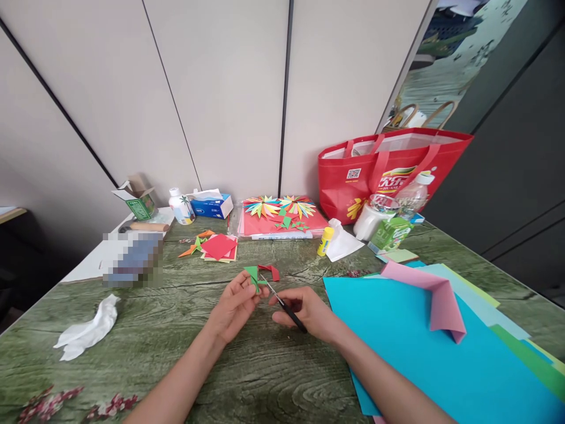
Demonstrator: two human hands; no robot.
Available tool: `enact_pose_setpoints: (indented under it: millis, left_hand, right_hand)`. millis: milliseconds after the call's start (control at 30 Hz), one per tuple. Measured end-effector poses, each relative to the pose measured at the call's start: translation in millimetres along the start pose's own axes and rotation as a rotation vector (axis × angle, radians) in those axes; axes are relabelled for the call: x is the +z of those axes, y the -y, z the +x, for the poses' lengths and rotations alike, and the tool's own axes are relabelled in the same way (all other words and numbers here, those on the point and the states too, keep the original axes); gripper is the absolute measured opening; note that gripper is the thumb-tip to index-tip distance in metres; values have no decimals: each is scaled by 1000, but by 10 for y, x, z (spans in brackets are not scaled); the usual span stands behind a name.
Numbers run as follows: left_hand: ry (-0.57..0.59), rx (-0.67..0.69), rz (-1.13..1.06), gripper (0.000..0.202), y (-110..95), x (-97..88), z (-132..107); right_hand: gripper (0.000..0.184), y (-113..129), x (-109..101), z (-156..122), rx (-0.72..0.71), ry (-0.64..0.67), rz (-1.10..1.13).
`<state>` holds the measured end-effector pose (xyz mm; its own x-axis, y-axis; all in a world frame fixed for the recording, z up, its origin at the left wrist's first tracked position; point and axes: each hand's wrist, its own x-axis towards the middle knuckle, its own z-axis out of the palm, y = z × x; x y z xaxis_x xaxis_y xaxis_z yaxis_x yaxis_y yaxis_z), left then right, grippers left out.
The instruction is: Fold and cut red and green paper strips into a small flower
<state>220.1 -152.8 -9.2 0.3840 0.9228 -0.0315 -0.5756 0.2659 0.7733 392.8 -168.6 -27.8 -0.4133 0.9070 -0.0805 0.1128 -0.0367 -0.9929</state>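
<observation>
Two bare hands at work over a dark, wood-patterned table [260,383]. The left hand [233,307] pinches a small folded green paper [251,275] between thumb and fingers, raised above the near middle of the tabletop. The right hand [312,315] grips the black handle of a pair of scissors [291,314], fingers curled about it; the blades slant up and leftward to the right edge of the green paper. Whether the blades touch the paper cannot be told. Just beyond the blade tips is a folded red paper strip [274,272].

Farther back, left of centre, a pile of coloured paper squares [219,247] has a red one on top. Behind the hands, a flat red packet [253,227] bears two many-pointed paper rosettes [261,206] and small green cut pieces. To its right stands a yellow glue stick [325,242], just beside a white tissue [344,242]; a red shopping bag [348,191] rises behind. At right, a large blue sheet [392,335] overlies other coloured sheets and carries a bent pink paper [444,294]. The right forearm passes over the blue sheet's near left part. At left, a crumpled tissue [92,330] lies apart.
</observation>
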Motion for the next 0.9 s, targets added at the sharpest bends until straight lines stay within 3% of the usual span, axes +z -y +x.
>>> enact_pose_setpoints:
  millis: [133, 300, 367, 500, 700, 833, 900]
  left_hand:
    - [-142, 103, 130, 23, 44, -24, 21]
    - [-347, 290, 339, 22, 89, -21, 37]
    - [-416, 339, 408, 22, 98, -22, 40]
    - [-509, 331, 444, 23, 120, -59, 56]
    - [-554, 248, 410, 26, 143, -104, 85]
    - [-459, 264, 412, 31, 132, -68, 62]
    - [-382, 240, 392, 42, 120, -36, 41]
  right_hand:
    - [30, 28, -32, -9, -18, -15, -182]
    - [37, 146, -56, -52, 19, -275, -752]
    - [42, 176, -52, -58, 52, -265, -880]
    - [48, 170, -31, -56, 46, -119, -1013]
    - [46, 170, -21, -109, -155, 91, -1050]
    - [34, 169, -14, -128, -253, 142, -1029]
    - [26, 150, -1, -118, -297, 80, -998]
